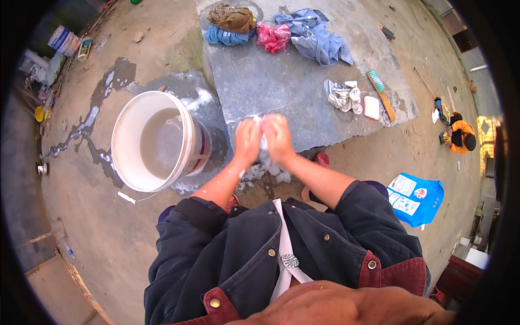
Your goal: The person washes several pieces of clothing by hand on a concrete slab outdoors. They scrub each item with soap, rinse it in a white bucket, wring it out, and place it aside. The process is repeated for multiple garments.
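Both of my hands are closed and side by side over the near edge of a grey stone slab [260, 87]. Between my left hand [246, 140] and my right hand [278, 138] is a small white soapy cloth [263, 143], mostly hidden and blurred; both hands grip it. Suds cling to my left wrist. Left of the slab stands a white plastic bucket [129, 140] of cloudy water [164, 146]. To the right on the slab are crumpled whitish socks [345, 97], a pale soap bar [371, 107] and a wooden-handled scrubbing brush [382, 97] with green and white bristles.
Brown cloth [231, 18], blue cloth [227, 35], a pink cloth [274, 36] and a blue-grey garment [319, 38] lie at the slab's far end. A blue plastic bag [418, 199] lies on the floor at right. A person [463, 134] is farther right. Suds [199, 99] wet the floor.
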